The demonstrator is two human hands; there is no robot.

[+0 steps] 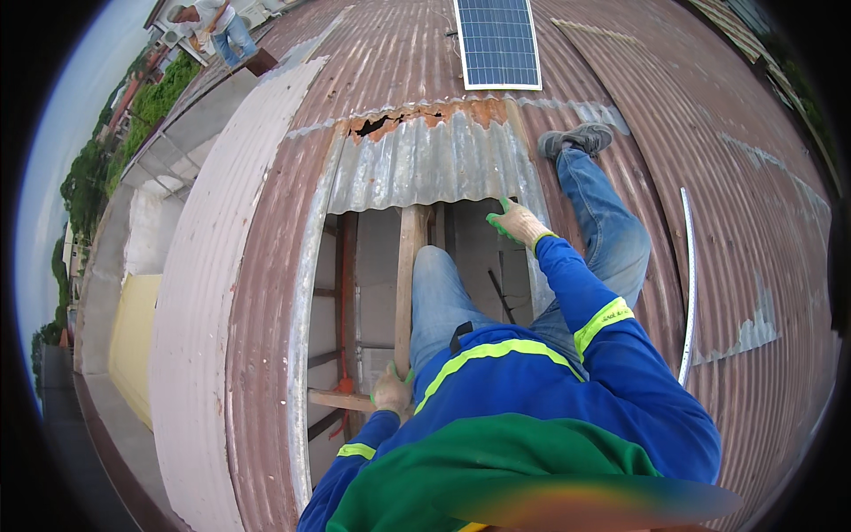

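My left hand (pixel 391 391), in a pale glove with green on the fingers, grips the wood where a long wooden beam (pixel 411 275) meets a short crosspiece (pixel 339 399). My right hand (pixel 521 222), in a matching glove, is at the lower edge of a grey corrugated metal sheet (pixel 425 164). Its thumb points up and a finger reaches left, apart from each other; whether it touches the sheet's edge is unclear. Rust and a jagged hole mark the sheet's upper end. Below the sheet lies an opening in the roof, with my left leg (pixel 441 293) down in it.
My right foot (pixel 574 140) rests on the reddish corrugated roof (pixel 656 266). A solar panel (pixel 499 44) lies above the sheet. To the right is a long narrow metal strip (pixel 688 284). Another person (pixel 217 27) bends over at the far left, near the roof's edge.
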